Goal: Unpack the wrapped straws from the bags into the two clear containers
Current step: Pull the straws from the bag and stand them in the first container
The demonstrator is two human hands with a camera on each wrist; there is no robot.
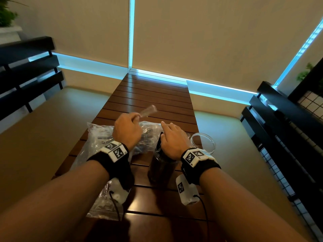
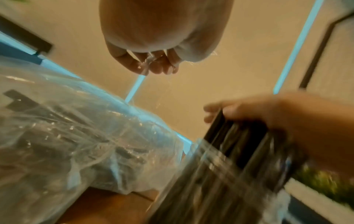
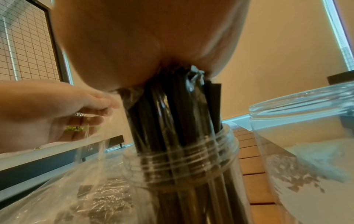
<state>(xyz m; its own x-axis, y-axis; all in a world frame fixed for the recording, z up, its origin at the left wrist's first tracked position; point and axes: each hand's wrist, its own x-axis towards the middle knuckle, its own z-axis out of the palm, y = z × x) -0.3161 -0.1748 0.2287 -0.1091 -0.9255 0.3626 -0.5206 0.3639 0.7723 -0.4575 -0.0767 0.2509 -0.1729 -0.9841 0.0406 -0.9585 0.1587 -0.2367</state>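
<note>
My left hand is raised over the table and pinches an empty piece of clear plastic film; its curled fingers hold the film. My right hand lies with its palm on the tops of a bundle of black wrapped straws. The bundle stands upright in a clear container near the table's front. A second clear container stands to its right with no straws showing in it. Clear bags holding more dark straws lie on the left.
The slatted wooden table runs away from me toward the blinds. Dark slatted benches flank it on both sides, and a wire grid panel stands at the right. Crumpled bag plastic lies under my left forearm.
</note>
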